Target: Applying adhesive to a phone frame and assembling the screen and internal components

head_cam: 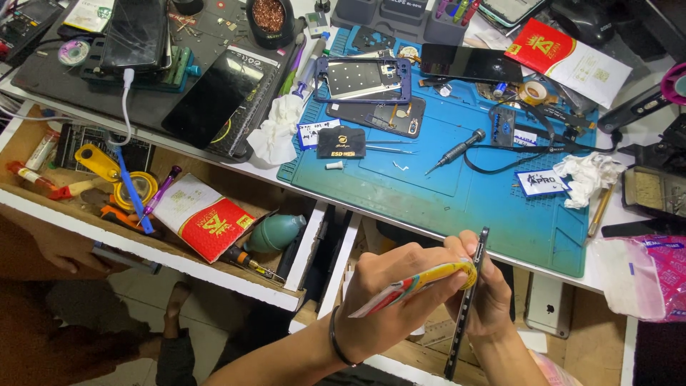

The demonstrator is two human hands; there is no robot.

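Fingers of left hand (389,286) curled tight around colourful flat card (418,281), tip wedged against edge of thin dark phone (468,307). Right hand (493,293) wrapped shut round phone, held edge-on, lower centre of frame, in front of blue mat (457,193). Risks, as judged: card pushed too deep or twisted could crack glass or nick cable inside; grip slip could drop phone into open drawer (214,275) lower left. Screwdriver (454,151) lies on mat, centre.
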